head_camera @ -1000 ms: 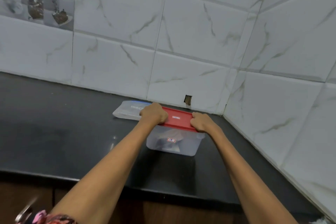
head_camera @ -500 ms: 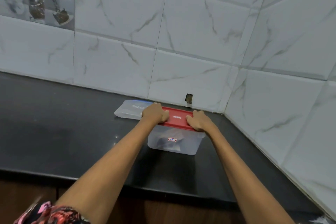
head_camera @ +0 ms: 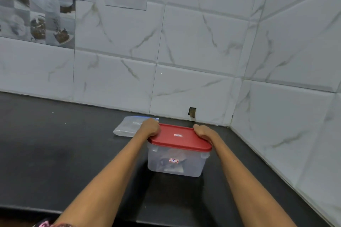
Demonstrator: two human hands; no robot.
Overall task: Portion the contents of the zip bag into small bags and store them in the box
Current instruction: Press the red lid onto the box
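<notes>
A clear plastic box [head_camera: 191,166] with a red lid [head_camera: 180,137] stands on the black counter near the corner of the tiled walls. Small bags show dimly through its wall, behind a small red-framed label. My left hand [head_camera: 150,128] grips the lid's left end with curled fingers. My right hand [head_camera: 203,132] grips the lid's right end the same way. A flat, clear zip bag [head_camera: 127,127] with a blue strip lies on the counter behind my left hand, partly hidden by it.
The black counter [head_camera: 64,153] stretches left and toward me, ending at a front edge at the bottom. White marble-look tiled walls close the back and right. A small hole [head_camera: 192,112] is in the back wall's base. Printed sheets [head_camera: 36,14] hang at upper left.
Both hands stay on the red lid's ends. My right hand shifted slightly along the lid. My view has tilted, so the lid's top now shows more fully.
</notes>
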